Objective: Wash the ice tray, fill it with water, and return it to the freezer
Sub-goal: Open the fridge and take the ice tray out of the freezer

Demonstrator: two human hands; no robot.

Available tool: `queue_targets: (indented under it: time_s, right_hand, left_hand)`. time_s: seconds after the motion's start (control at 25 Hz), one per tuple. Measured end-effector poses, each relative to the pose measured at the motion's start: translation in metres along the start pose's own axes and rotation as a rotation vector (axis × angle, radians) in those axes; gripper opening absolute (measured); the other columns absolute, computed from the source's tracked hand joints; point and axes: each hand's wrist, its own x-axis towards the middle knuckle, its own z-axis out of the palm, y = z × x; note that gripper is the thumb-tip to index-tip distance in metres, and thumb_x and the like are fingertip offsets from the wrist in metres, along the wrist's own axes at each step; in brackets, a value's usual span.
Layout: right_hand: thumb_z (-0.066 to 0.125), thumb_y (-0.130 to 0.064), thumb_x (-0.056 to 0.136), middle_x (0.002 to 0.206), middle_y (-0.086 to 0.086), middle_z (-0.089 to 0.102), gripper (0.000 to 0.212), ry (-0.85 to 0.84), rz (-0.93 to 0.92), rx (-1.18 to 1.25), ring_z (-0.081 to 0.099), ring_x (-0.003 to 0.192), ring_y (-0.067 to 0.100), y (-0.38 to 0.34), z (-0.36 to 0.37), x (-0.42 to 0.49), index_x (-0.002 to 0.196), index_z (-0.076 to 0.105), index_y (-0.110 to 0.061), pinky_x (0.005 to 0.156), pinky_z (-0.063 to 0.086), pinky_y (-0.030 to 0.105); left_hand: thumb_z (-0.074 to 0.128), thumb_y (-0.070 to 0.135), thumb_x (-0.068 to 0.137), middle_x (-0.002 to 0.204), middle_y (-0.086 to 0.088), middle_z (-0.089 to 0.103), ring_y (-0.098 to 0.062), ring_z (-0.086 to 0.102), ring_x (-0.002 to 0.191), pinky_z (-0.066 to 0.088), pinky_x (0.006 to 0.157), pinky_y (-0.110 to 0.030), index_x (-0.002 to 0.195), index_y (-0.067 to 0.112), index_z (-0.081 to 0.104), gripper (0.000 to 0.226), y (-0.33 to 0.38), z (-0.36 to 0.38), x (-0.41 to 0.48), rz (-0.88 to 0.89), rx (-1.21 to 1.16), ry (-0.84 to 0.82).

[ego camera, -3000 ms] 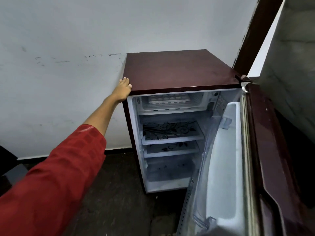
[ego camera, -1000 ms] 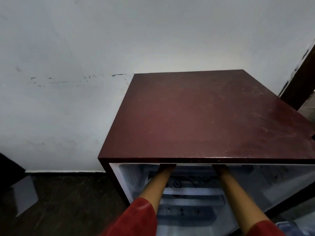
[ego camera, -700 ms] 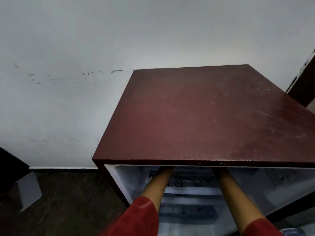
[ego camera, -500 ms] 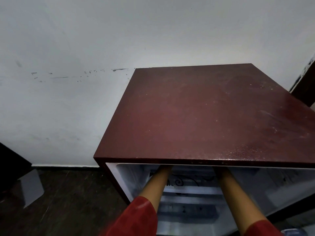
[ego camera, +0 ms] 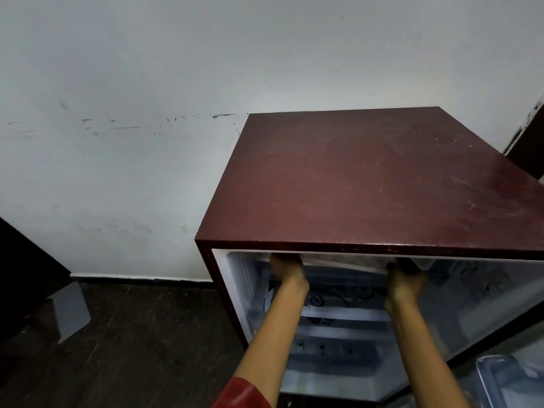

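Observation:
A small maroon fridge (ego camera: 368, 178) stands open against the white wall, and I look down over its top. Both my arms reach into the freezer space just under the top edge. My left hand (ego camera: 290, 272) and my right hand (ego camera: 404, 282) each grip one end of a white ice tray (ego camera: 347, 265). Only the tray's pale front rim shows between them, blurred. The rest of the tray and my fingertips are hidden under the fridge top. Below my hands are glass shelves (ego camera: 341, 315) with a black swirl print.
The open fridge door (ego camera: 506, 378) with its clear shelf sits at the lower right. Dark floor (ego camera: 132, 348) lies to the left of the fridge, with a grey flat object (ego camera: 70, 310) beside a dark shape at the far left.
Three seconds ago my left hand rested on the fridge top. Since a second ago, both hands have drawn back out from under the top, bringing the white tray's rim into sight.

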Motion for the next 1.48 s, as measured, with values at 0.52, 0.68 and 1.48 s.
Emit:
queue_targets:
  time_s: [0.52, 0.68, 1.48]
  right_hand:
    - [0.047, 0.014, 0.088, 0.131, 0.011, 0.055, 0.049, -0.074, -0.078, 0.083, 0.052, 0.117, 0.019, 0.029, -0.097, -0.069, 0.135, 0.049, 0.001, 0.096, 0.043, 0.023]
    - [0.048, 0.014, 0.086, 0.130, 0.010, 0.058, 0.051, -0.035, -0.029, 0.106, 0.056, 0.119, 0.025, 0.045, -0.131, -0.113, 0.133, 0.053, -0.005, 0.082, 0.048, 0.014]
    - [0.035, 0.018, 0.089, 0.117, 0.000, 0.068, 0.051, 0.103, -0.110, 0.444, 0.066, 0.102, 0.007, 0.039, -0.300, -0.399, 0.128, 0.056, -0.008, 0.077, 0.053, 0.014]
  left_hand:
    - [0.048, -0.008, 0.094, 0.133, -0.012, 0.057, -0.026, 0.055, 0.122, 0.043, 0.102, -0.033, 0.138, 0.004, 0.048, 0.045, -0.046, -0.114, -0.071, -0.004, -0.057, -0.127]
    - [0.047, -0.009, 0.094, 0.128, -0.012, 0.060, -0.024, 0.059, 0.112, 0.047, 0.101, -0.034, 0.137, 0.000, 0.047, 0.045, -0.043, -0.164, -0.105, -0.023, -0.032, -0.249]
    - [0.051, -0.010, 0.087, 0.094, 0.001, 0.075, -0.007, 0.072, 0.077, 0.057, 0.060, -0.016, 0.122, 0.006, 0.059, 0.039, 0.014, -0.316, -0.250, -0.176, 0.226, -0.752]
